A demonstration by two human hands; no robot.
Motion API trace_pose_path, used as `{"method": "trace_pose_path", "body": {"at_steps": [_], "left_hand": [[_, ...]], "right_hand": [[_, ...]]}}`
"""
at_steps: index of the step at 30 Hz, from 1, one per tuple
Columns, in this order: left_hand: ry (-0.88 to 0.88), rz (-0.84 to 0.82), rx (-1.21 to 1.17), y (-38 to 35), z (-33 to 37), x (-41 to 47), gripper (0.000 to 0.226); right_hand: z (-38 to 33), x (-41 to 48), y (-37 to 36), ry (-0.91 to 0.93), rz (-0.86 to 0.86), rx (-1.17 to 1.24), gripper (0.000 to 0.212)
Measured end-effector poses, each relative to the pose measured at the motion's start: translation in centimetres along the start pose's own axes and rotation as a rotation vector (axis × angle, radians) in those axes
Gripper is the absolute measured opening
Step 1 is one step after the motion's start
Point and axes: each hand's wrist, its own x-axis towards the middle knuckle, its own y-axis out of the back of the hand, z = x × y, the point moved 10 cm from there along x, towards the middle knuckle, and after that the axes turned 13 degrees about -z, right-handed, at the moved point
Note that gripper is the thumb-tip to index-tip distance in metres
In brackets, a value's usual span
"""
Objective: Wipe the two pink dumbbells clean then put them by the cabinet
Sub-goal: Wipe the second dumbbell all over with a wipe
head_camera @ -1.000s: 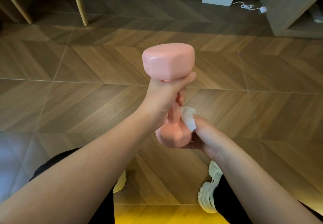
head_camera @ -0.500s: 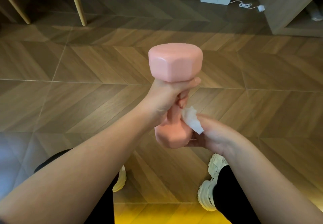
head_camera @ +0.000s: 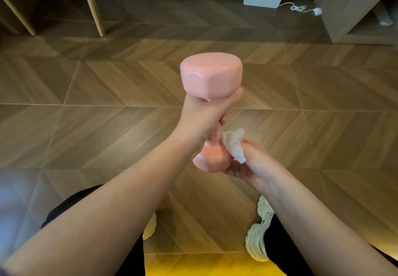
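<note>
left hand [head_camera: 204, 122] is clamped round the handle of the pink dumbbell [head_camera: 212, 79], holding it upright over the floor [head_camera: 107, 107] so the lower head is exposed for the right hand [head_camera: 252, 165], fingers pinched on a white wipe [head_camera: 234, 146] against it.

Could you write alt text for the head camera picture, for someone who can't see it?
A person's left hand holds a pink dumbbell upright by its handle, while the right hand presses a white wipe near its lower head. Below are a wood-pattern floor, black trousers and cream shoes.
</note>
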Motion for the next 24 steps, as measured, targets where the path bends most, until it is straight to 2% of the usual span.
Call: {"method": "trace_pose_path", "body": {"at_steps": [1,4,6,10,13,15,18,20,24], "left_hand": [[-0.010,-0.003,-0.014,0.1,0.1,0.0,0.028],[-0.028,-0.101,-0.046,-0.7,0.3,-0.1,0.033],[-0.025,-0.158,-0.030,-1.5,0.3,-0.2,0.034],[0.037,-0.187,-0.101,-1.8,0.0,-0.2,0.034],[0.045,-0.246,-0.123,-2.5,-0.2,-0.3,0.034],[0.045,-0.290,-0.055,-3.1,-0.5,-0.4,0.035],[0.046,-0.316,-0.007,-3.3,-0.4,-0.3,0.037],[0.031,-0.336,-0.031,-3.1,-0.1,-0.2,0.038],[0.034,-0.366,-0.035,-3.6,-0.4,-0.6,0.029]], "right_hand": [[-0.1,0.2,0.2,-0.004,0.014,-0.030,0.027],[-0.3,0.4,0.6,-0.031,0.116,-0.124,0.005],[-0.2,0.2,0.8,-0.070,0.115,-0.187,0.012],[0.4,-0.5,-0.7,-0.084,-0.153,-0.150,0.028],[0.6,-0.2,-0.3,-0.089,-0.056,-0.127,0.013],[0.6,0.0,-0.4,-0.126,-0.019,-0.193,0.012],[0.1,-0.2,-1.0,-0.106,-0.124,-0.203,0.016],[-0.6,-0.8,-1.4,-0.089,-0.169,-0.170,0.028],[-0.3,-0.9,-1.4,-0.168,0.025,-0.219,0.028]]}}
